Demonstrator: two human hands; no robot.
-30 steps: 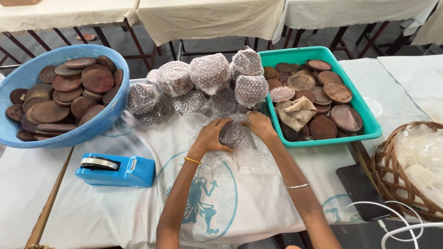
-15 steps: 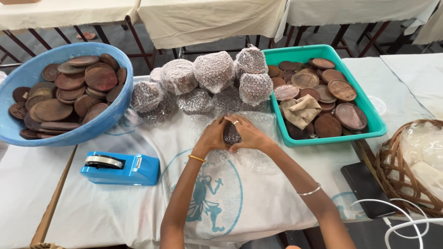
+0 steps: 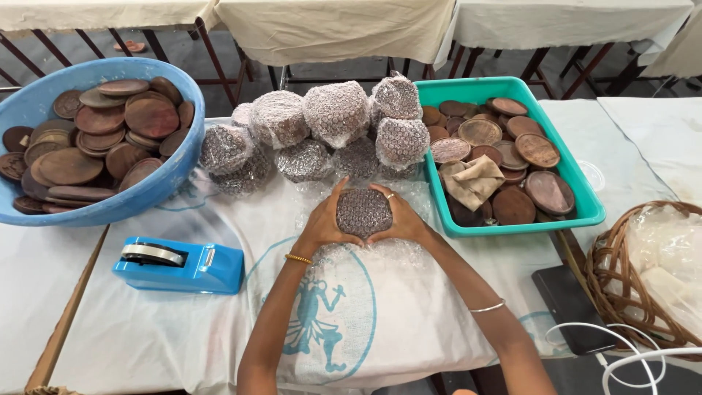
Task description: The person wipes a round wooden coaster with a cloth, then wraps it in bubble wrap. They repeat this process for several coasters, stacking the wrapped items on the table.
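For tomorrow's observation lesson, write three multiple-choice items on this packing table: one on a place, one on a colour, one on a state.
1. Where is the tape dispenser?
A. in the tray
B. on the table, left of the person's arms
C. in the basket

2. What colour is the tray of discs?
A. teal green
B. red
C. white

3. What state is the disc between the hands in?
A. bare wood
B. broken in two
C. wrapped in bubble wrap

Answers:
1 B: it sits on the white cloth below the blue basin.
2 A: its rim is teal green.
3 C: left hand and right hand clasp it, bubbled film covering it.
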